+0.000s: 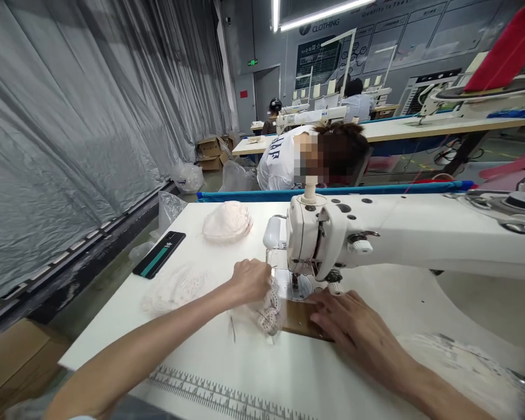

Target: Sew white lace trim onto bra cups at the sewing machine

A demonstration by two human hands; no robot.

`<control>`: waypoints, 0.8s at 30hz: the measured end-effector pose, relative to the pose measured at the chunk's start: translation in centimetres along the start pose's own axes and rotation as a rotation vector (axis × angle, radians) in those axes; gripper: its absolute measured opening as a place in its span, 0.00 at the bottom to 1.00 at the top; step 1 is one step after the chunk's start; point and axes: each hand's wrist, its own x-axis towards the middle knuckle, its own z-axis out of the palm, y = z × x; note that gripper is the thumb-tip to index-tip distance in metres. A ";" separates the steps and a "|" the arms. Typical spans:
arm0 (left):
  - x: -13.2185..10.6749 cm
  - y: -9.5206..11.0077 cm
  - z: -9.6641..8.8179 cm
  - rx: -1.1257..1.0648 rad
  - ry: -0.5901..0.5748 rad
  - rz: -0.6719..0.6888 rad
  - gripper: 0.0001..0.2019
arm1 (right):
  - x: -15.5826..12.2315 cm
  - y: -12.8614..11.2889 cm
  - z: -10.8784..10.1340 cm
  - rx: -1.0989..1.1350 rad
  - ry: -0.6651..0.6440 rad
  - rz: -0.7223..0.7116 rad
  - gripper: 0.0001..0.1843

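Observation:
My left hand (250,280) is closed on a piece of white lace fabric (269,312) just left of the needle area of a white sewing machine (332,233). My right hand (354,326) lies flat with fingers stretched out on a brown cardboard piece (300,318) in front of the presser foot (295,284). The lace bunches between the two hands on the white table (289,373).
A heap of pale lace pieces (227,221) and a flatter lace pile (175,289) lie to the left, beside a dark phone (160,254). A printed ruler (210,396) runs along the table's front edge. Other people sit at machines behind. A plastic curtain (70,116) hangs on the left.

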 end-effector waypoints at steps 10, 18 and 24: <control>-13.9 3.6 0.5 -1.091 -0.258 0.016 0.10 | -1.1 -7.2 -3.1 0.870 -0.497 0.238 0.21; -19.4 3.8 4.4 -1.152 -0.303 -0.033 0.15 | -5.9 -11.3 -2.8 1.182 -0.771 0.301 0.18; -21.8 3.4 7.3 -1.374 -0.401 -0.068 0.16 | -8.4 -12.9 -2.5 1.162 -0.816 0.375 0.11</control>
